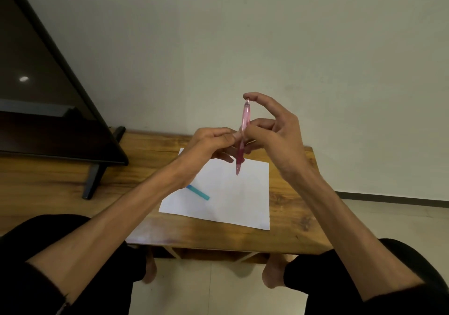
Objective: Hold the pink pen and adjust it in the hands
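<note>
Fingers of both hands meet on a pink pen [243, 132] held nearly upright above the sheet of paper [233, 198]. Right hand [277, 132]: thumb and middle fingers curled about the mid-barrel, index finger [257, 97] arched over so that its tip rests on the push-button at the top. Left hand [209, 144]: fingers bent, pinching the barrel from the side just below the right hand's grip. Pen tip points down, clear of the paper and over its far half.

A teal pen [198, 192] lies flat on the near-left part of the paper, well apart from the pink tip. Paper rests on a wooden table [291, 217]; left of the paper stands a dark monitor [48, 96].

Judged step: pressing the button. Good practice would be to keep the left pinch firm so that the barrel cannot slide, press straight down along the pen's axis rather than sideways, and hold the tip off the paper until the mechanism seats. An oblique press risks the fingertip slipping off the small cap.
</note>
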